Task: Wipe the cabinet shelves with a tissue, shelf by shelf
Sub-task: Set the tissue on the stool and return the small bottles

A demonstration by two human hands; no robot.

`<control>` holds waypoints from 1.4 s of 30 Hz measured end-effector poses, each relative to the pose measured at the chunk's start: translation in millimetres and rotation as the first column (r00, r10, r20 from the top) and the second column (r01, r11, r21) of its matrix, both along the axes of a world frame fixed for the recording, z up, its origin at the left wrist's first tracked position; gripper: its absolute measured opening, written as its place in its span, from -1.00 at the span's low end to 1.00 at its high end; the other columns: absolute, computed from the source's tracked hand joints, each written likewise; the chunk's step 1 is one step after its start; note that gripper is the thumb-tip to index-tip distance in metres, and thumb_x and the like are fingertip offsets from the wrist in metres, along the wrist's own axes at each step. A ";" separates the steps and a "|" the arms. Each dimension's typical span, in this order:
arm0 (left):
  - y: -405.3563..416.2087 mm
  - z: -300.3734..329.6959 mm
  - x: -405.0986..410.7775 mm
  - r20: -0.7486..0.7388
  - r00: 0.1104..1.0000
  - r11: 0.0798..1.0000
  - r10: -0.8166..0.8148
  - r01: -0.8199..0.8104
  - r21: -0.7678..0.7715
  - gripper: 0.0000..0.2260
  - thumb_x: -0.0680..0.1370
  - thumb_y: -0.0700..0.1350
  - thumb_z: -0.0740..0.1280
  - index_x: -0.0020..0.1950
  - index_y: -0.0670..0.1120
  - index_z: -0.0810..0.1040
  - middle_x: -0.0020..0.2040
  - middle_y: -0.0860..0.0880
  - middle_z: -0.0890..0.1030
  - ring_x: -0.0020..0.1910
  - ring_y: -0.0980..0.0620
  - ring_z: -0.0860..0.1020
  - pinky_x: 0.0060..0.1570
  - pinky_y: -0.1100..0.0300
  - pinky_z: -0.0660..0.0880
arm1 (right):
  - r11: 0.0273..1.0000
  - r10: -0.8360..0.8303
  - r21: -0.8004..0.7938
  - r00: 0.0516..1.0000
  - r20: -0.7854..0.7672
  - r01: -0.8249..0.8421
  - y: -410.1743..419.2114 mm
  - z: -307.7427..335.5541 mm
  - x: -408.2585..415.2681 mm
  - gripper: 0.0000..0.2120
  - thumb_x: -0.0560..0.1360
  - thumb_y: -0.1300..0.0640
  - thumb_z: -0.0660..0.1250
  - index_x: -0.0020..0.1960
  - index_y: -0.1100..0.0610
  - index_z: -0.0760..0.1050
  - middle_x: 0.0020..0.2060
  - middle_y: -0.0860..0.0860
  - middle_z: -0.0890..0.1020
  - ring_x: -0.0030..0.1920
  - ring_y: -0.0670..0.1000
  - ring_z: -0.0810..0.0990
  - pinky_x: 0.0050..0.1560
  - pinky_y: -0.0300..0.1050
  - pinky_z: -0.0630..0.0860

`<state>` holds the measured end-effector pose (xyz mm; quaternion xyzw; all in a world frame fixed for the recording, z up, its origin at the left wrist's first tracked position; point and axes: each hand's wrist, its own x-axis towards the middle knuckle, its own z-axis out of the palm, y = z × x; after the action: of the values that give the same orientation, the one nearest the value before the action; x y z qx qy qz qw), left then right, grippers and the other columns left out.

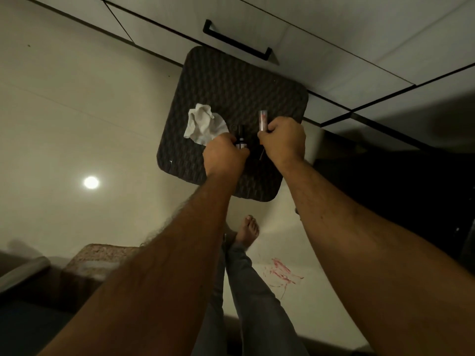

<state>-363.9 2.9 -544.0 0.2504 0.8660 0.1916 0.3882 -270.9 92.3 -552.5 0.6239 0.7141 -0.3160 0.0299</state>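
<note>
Tissue [205, 124] left of small bottle [240, 140]

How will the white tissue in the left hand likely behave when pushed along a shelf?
The tissue looks crumpled and limp, so it probably bunches rather than sliding flat. It seems thin and very light, so it may tear if dragged hard. The left hand grips only one edge.

- Small dark bottle [240, 140]: lower part hidden inside the left hand [224, 156]; label too small to read.
- Pale tube [262, 121]: lower end hidden by the right hand [284, 140].
- Both forearms: cut off by the bottom edge.
</note>
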 end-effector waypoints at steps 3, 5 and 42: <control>-3.4 2.4 -1.8 0.053 0.998 0.999 0.041 -0.042 0.030 -0.78 0.49 -0.04 0.40 0.09 -0.09 0.62 -0.06 -0.04 0.65 -0.12 0.02 0.62 -0.04 0.06 0.59 | 0.998 -0.042 -0.052 0.997 -0.067 0.038 -1.5 4.9 2.0 -0.90 0.49 0.07 0.42 -0.11 0.10 0.63 -0.24 -0.02 0.65 -0.33 -0.15 0.54 -0.41 -0.30 0.36; -8.0 5.8 -3.3 0.084 0.993 0.995 0.084 -0.089 0.055 -0.78 0.46 -0.02 0.42 0.07 -0.06 0.63 -0.12 0.00 0.65 -0.16 0.01 0.63 -0.07 0.02 0.60 | 0.985 -0.155 -0.099 0.977 -0.148 0.142 -4.1 7.3 5.0 -0.90 0.46 0.08 0.43 -0.17 0.11 0.64 -0.29 0.00 0.65 -0.31 -0.08 0.59 -0.30 -0.10 0.56; -78.6 398.2 265.7 0.081 0.986 0.738 -0.143 0.051 0.673 -0.77 0.43 -0.07 0.51 0.06 0.00 0.62 -0.15 0.04 0.68 -0.16 0.20 0.64 -0.10 0.14 0.62 | 0.946 -0.266 -0.113 0.527 -0.807 0.305 -102.1 424.0 334.6 -0.90 0.52 0.27 0.38 -0.02 0.10 0.54 -0.20 0.05 0.64 -0.18 -0.04 0.64 -0.34 -0.24 0.57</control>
<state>-98.2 -75.7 -145.8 0.4048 0.6989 0.4841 0.3366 63.7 -9.8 -128.5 0.5177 0.5421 -0.5516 -0.3657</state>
